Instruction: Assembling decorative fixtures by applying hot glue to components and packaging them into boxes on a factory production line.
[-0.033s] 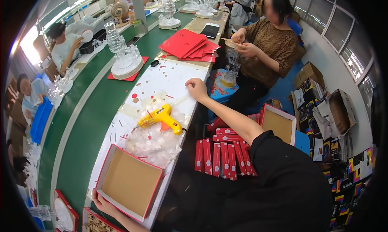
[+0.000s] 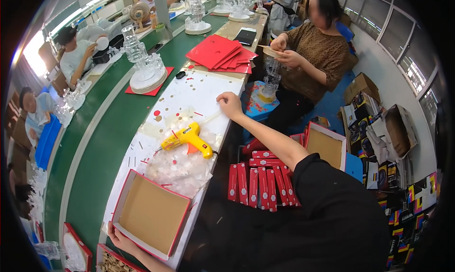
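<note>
An open, shallow red cardboard box [image 2: 151, 212] with white inner walls and a bare brown bottom lies at the table's near end. My left hand [image 2: 122, 241] grips its near left corner, thumb over the wall. Farther up, at the table's right edge, my right hand [image 2: 230, 104] is closed, fingers curled down; whatever they may hold is hidden. Between my hands lies a yellow glue gun [image 2: 189, 139] on its side, on a messy patch of clear, hardened glue [image 2: 173, 170]. Small red and tan discs are scattered over the white tabletop [image 2: 189, 94].
Red sheets [image 2: 218, 53] are stacked farther along the table. A green conveyor belt [image 2: 106, 125] runs along the left, carrying a clear tiered model [image 2: 144, 73]. Red boxes [image 2: 265, 182] stand below my right arm. A co-worker [image 2: 310, 54] sits at the far right.
</note>
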Tool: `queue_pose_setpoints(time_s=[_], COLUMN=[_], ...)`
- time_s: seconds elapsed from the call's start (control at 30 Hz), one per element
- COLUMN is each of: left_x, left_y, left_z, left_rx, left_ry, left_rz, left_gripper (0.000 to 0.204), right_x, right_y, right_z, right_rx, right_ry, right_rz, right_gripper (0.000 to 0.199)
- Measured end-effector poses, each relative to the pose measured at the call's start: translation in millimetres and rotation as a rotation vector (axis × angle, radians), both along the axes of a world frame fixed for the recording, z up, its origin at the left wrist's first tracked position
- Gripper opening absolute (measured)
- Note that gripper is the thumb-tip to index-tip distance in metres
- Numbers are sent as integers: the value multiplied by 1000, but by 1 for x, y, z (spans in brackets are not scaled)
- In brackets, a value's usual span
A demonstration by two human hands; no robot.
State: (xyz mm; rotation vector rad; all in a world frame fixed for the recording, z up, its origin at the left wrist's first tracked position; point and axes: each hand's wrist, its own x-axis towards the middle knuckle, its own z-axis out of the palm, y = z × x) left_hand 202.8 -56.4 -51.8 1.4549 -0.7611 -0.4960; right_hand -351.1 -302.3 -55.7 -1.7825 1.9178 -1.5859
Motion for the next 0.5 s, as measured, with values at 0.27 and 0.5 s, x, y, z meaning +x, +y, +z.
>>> queue_pose_setpoints(time_s=[0.27,0.5], left_x=[9,8], left_y=[-5,-1], left_z=[-13,-11], left_rx=[-51,-100], left_ry=[-111,16], left_rz=[11,-27], left_gripper=[31,31], right_x=[-2,0], right_y=[-4,-4], right_z=[-6,-7], right_rx=[-50,-11], right_ry=[38,28], right_rz=[1,4], right_gripper=[12,12])
